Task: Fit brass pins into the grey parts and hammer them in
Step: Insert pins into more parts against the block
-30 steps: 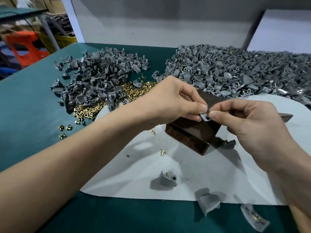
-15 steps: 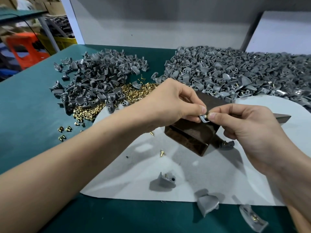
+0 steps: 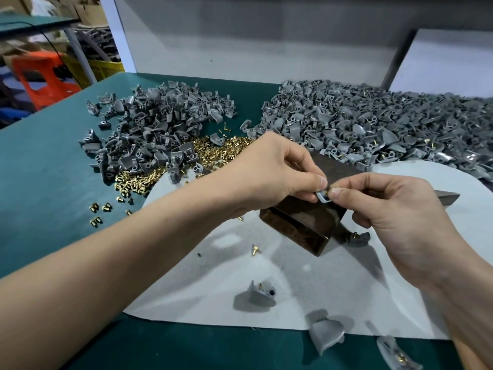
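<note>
On the green worktop (image 3: 40, 182), at ten o'clock from the hands, lies a loose heap of grey parts (image 3: 149, 134). A spill of brass pins (image 3: 213, 153) runs along its near edge, and a few stray pins (image 3: 98, 212) sit apart at nine o'clock. The left hand (image 3: 269, 174) reaches in from seven o'clock, its thumb and forefinger clamped on one edge of a small grey part (image 3: 324, 200). That part is held in the air just above a dark metal block (image 3: 301, 225), which rests on a white sheet (image 3: 213, 289). The right hand (image 3: 394, 214) comes in from four o'clock. Its thumb and forefinger are clamped on the same part's other edge, with a speck of brass just showing at their tips. A much larger heap of grey parts (image 3: 373, 129) fills the worktop from twelve to two o'clock. At six o'clock a single grey part (image 3: 257, 293) lies on the sheet, and two more (image 3: 326, 335) lie near the sheet's front edge.
</note>
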`<state>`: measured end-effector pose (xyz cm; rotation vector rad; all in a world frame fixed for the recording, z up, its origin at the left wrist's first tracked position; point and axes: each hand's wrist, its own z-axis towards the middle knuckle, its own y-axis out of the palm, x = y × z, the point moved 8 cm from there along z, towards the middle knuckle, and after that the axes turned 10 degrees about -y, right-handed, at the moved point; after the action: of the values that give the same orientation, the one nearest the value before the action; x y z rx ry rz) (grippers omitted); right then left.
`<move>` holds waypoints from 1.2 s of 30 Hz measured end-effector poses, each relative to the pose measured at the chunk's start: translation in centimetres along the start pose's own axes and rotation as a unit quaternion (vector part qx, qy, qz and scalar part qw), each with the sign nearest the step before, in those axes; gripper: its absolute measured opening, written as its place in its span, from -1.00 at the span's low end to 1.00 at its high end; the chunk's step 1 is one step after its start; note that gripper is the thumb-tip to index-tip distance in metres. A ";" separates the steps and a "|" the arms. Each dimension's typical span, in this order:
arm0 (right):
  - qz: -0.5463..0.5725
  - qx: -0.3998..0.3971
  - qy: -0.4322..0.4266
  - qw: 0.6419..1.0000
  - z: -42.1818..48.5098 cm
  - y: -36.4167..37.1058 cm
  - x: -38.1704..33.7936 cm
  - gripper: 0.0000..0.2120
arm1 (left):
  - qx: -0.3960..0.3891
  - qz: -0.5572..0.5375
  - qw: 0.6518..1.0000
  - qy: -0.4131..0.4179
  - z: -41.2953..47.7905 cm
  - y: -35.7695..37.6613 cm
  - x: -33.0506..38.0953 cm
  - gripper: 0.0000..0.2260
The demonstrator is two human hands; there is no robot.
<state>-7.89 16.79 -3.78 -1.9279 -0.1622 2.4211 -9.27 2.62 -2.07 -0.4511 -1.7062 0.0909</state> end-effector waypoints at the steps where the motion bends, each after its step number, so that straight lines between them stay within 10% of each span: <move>1: -0.002 0.000 -0.001 1.000 0.0 0.0 0.0 -0.82 | 0.001 -0.001 1.000 0.000 0.0 0.0 0.0 -0.98; 36: -0.023 -0.088 0.003 0.996 0.9 0.4 0.0 -0.91 | 0.015 0.031 0.999 0.032 -0.3 0.1 0.6 -0.98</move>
<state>-8.75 16.39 -3.64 -1.9735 -0.4286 2.4456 -8.98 2.86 -1.47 -0.4795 -1.6265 0.1442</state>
